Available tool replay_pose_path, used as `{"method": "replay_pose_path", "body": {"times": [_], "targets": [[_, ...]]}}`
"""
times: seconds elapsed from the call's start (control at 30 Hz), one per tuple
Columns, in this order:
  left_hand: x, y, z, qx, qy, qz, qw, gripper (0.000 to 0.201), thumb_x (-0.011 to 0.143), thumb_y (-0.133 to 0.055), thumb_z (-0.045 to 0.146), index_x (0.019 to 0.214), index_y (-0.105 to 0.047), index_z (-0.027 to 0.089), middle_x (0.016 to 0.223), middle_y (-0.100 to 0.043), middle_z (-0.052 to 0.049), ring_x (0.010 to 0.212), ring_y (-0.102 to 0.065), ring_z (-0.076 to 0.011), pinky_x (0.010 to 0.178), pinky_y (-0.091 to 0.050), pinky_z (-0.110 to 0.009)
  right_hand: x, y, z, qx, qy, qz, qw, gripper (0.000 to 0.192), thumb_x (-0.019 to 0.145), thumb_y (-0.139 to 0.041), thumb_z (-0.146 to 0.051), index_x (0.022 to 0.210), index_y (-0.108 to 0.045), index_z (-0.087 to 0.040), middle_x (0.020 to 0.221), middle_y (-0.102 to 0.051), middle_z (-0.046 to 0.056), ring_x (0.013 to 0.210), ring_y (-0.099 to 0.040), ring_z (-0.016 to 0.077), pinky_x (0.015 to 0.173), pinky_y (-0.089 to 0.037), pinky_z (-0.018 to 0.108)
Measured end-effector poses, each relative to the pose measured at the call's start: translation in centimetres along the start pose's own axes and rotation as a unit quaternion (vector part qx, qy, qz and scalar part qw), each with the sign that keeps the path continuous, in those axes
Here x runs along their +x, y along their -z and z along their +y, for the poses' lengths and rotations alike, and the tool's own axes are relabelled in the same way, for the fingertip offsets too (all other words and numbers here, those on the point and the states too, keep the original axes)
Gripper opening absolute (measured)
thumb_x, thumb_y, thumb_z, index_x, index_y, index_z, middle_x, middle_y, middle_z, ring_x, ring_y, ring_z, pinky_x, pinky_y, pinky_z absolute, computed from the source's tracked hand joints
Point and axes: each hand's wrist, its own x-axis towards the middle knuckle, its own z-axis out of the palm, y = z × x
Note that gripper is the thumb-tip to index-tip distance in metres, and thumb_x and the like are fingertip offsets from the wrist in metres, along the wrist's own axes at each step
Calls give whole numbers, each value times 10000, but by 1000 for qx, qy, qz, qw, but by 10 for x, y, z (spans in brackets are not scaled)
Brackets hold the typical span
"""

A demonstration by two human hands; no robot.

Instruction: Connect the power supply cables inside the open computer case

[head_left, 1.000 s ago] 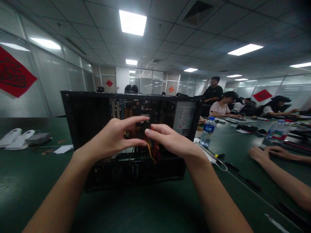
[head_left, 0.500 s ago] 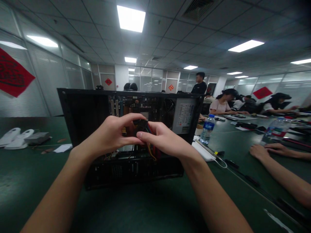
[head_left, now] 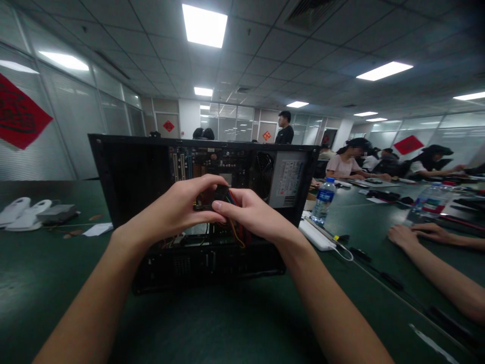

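An open black computer case (head_left: 204, 140) stands on the table in front of me, its inside facing me. Before its middle, both hands meet around a dark cable connector (head_left: 221, 192). My left hand (head_left: 191, 199) is curled, thumb and fingers closed on the connector's left side. From the right, my right hand (head_left: 248, 210) pinches the same connector. Coloured wires (head_left: 238, 233) hang below the right fingers. Behind the hands show the motherboard (head_left: 204, 164), a fan (head_left: 264, 169) and the power supply (head_left: 288, 179). The fingers partly cover the connector.
Right of the case stand a water bottle (head_left: 324, 199) and a white power bank (head_left: 317, 236) with a cable. A co-worker's hands (head_left: 407, 235) rest on the table further right. White slippers (head_left: 36, 213) and a grey box (head_left: 56, 214) lie at left.
The hands stay on the connector, with only a slight shift of the left fingers. A standing person in the background has moved left.
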Motion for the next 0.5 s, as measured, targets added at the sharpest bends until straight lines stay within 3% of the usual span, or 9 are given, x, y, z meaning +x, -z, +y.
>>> {"method": "replay_pose_path", "body": {"times": [0.1,0.17,0.23,0.37,0.5], "targets": [[0,0,-3,14,5,-3,1000,607,839,-711,540,1327,-547,219,1218,-661,-84,1076,-646,-242,912,-533,-348,4,5,7,-36,7,12,999,465,951,-536,-598,931,-637,-145,774,-584,0,676,-515,122,609,-422,231],[-1,0,-7,25,6,1,1000,609,835,-709,554,1314,-556,211,1220,-656,-92,1089,-638,-249,936,-529,-367,9,11,17,-81,36,56,994,486,1013,-413,-569,973,-648,-146,812,-607,20,705,-547,136,647,-462,249],[-1,1,-12,28,10,5,1000,606,838,-699,567,1303,-564,202,1216,-655,-97,1094,-635,-252,947,-528,-381,13,15,28,-170,98,118,973,390,1039,-401,-450,1101,-639,-147,924,-644,57,803,-597,162,740,-505,289],[-2,1,-20,18,16,9,1000,608,840,-698,560,1300,-569,184,1228,-658,-109,1113,-633,-260,959,-528,-398,14,17,45,-407,231,167,868,387,1016,-476,-258,1399,-517,-218,1333,-564,132,1203,-544,230,1010,-476,415],[-1,-5,-25,-17,24,-10,1000,543,878,-671,479,1317,-571,176,1238,-670,-104,1083,-653,-238,925,-537,-366,9,13,47,-542,280,109,785,330,1054,-423,-251,1303,-634,-300,1343,-585,84,1247,-511,228,1079,-441,434]]}}
